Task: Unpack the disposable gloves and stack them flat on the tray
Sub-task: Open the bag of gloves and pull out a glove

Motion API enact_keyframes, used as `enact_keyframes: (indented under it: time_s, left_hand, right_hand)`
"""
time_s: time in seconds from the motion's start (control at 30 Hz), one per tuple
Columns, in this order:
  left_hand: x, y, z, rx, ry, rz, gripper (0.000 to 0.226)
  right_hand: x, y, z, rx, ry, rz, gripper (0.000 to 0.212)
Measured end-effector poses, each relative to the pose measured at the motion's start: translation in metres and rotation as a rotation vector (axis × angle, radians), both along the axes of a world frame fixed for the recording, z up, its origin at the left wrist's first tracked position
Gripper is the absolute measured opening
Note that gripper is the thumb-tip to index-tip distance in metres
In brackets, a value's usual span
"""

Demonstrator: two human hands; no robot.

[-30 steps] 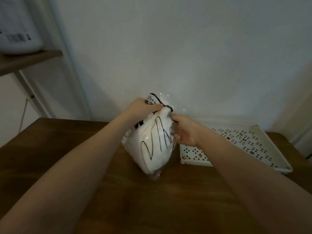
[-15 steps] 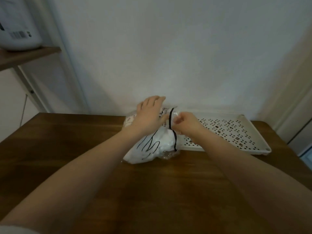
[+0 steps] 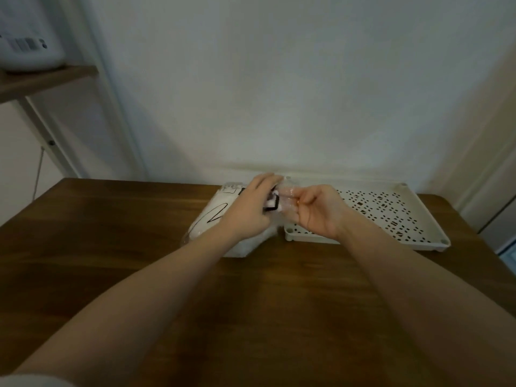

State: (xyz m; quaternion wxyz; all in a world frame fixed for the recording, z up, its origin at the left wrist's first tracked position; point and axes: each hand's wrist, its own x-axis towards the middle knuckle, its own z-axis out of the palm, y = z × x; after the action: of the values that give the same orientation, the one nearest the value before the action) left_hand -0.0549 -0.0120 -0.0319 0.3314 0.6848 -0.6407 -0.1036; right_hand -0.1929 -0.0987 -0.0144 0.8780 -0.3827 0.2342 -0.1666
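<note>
Both hands meet over the glove pack [image 3: 212, 219], which lies on the wooden table [image 3: 251, 303] just left of the white perforated tray [image 3: 418, 219]. The left hand [image 3: 248, 210] lies on top of the pack with fingers curved over its right end, gripping it. The right hand [image 3: 318, 208] has its fingers curled, pinching the clear plastic mouth of the pack. That clear film is hard to make out, and whether any glove has come out of it I cannot tell. The left hand hides much of the pack's print. The tray's near-left corner sits behind the right wrist. Bare table runs from the pack to the near edge and off to the left.
</note>
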Motion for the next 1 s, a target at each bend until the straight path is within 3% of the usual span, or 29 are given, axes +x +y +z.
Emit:
enact_keyframes:
  time_s: [0.07,0.17,0.3,0.4,0.5,0.53,0.67,0.7,0.87,1.0]
  left_hand:
    - [0.014,0.007,0.005,-0.051,0.183,-0.041,0.077]
    - [0.038,0.019,0.008,-0.168,0.287,-0.136,0.08]
    - [0.051,0.025,0.008,-0.296,0.122,-0.113,0.071]
    - [0.055,0.028,-0.001,-0.338,-0.025,-0.152,0.061]
    - [0.059,0.031,-0.014,-0.294,-0.098,-0.144,0.04]
    - [0.06,0.031,-0.016,-0.285,-0.11,-0.13,0.038]
    - [0.067,0.029,-0.02,-0.294,-0.152,-0.039,0.037]
    - [0.068,0.029,-0.021,-0.291,-0.191,-0.029,0.041]
    - [0.077,0.026,-0.025,-0.215,-0.411,0.025,0.055]
    - [0.07,0.022,-0.012,-0.107,-0.493,0.168,0.064]
  right_hand:
    - [0.008,0.002,-0.004,-0.278,0.09,0.059,0.054]
    - [0.028,0.012,-0.005,-1.057,0.333,-0.003,0.033]
    - [0.051,0.024,-0.008,-1.371,0.521,0.091,0.018]
    - [0.066,0.028,-0.015,-1.399,0.832,0.355,0.049]
    - [0.081,0.033,-0.019,-1.496,0.927,0.552,0.069]
    - [0.085,0.035,-0.017,-1.503,0.973,0.564,0.069]
    - [0.089,0.044,-0.009,-1.459,1.026,0.426,0.035]
    - [0.089,0.04,-0.016,-1.355,1.021,0.373,0.033]
    - [0.071,0.014,-0.034,-1.216,0.604,0.19,0.023]
    - [0.064,0.015,-0.035,-0.851,0.275,0.012,0.023]
